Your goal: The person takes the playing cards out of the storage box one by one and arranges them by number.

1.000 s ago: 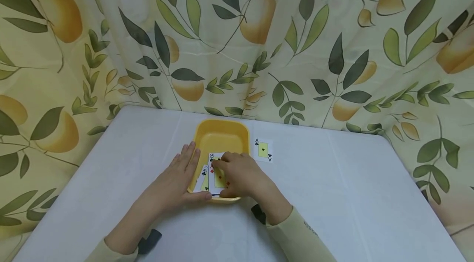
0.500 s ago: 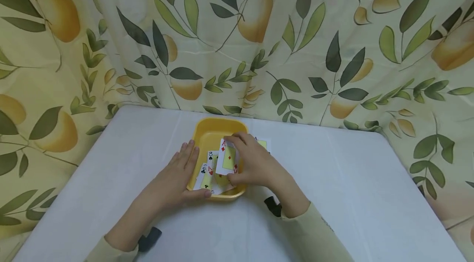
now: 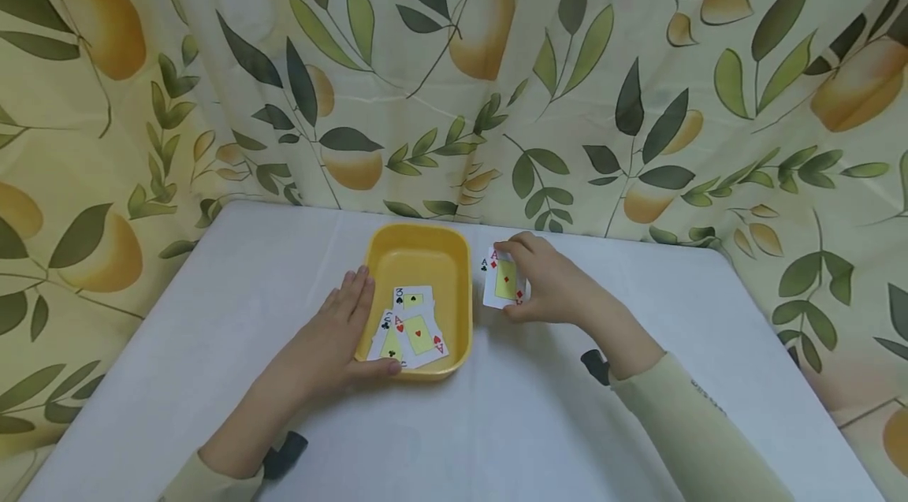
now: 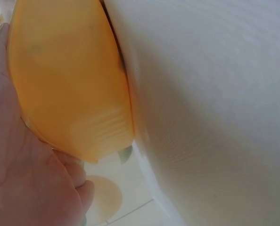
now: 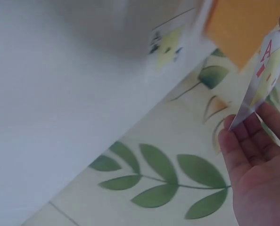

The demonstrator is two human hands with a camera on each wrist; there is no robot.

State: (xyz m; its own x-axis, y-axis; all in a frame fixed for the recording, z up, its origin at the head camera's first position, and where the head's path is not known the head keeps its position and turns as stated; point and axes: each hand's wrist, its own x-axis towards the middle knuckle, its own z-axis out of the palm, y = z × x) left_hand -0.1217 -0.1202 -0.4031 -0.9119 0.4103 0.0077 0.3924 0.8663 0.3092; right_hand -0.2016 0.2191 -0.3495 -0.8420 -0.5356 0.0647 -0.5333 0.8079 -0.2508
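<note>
My right hand [image 3: 563,281] pinches an ace of diamonds [image 3: 506,279] by its edges, thumb at the near edge and fingers at the far one. The card is held tilted above the ace of clubs [image 5: 166,49], which lies face up on the table right of the yellow tray [image 3: 418,258]. My left hand [image 3: 329,348] rests along the tray's left side, fingers straight and thumb over the near rim. Inside the tray overlap an ace of hearts [image 3: 420,335], a spade card [image 3: 414,299] and a club card [image 3: 392,343]; parts of the latter two are hidden.
The table [image 3: 638,376] has a white cover. Behind it hangs a curtain [image 3: 426,116] printed with fruit and leaves. A dark device [image 3: 285,455] sits at the left wrist, and another dark device [image 3: 596,366] at the right.
My right hand has lifted the ace of diamonds out of the tray and carried it right, over the ace of clubs. The ace of hearts is uncovered. My left hand has stayed at the tray.
</note>
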